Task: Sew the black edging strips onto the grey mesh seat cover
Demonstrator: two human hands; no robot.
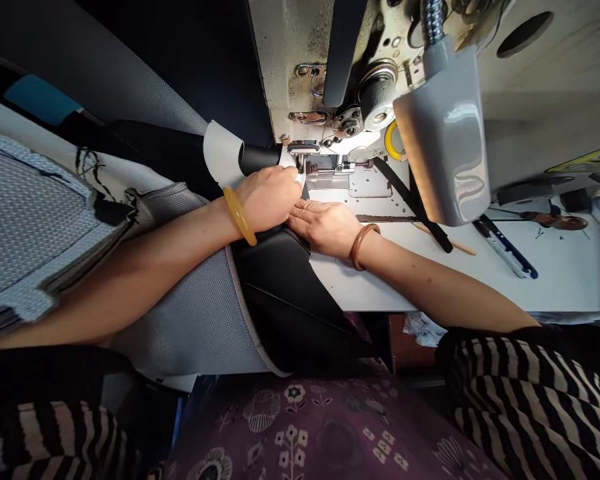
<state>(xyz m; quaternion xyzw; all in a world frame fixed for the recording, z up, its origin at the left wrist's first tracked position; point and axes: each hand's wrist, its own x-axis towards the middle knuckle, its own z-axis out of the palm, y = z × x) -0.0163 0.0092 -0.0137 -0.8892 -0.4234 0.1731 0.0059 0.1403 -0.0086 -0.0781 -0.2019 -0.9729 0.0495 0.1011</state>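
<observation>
Black material with a grey mesh backing runs under both hands up to the sewing machine's presser foot. My left hand, with a yellow bangle at the wrist, is closed on the black material just left of the foot, its fingertips bent under. My right hand, with a brown bangle, lies flat on the material's right edge, fingers stretched toward my left hand. A curled white piece stands beside my left hand.
A grey lamp head hangs at the right of the machine. Blue-handled snips, a black strip and a wooden-handled tool lie on the white table. Grey mesh pieces are piled at the left.
</observation>
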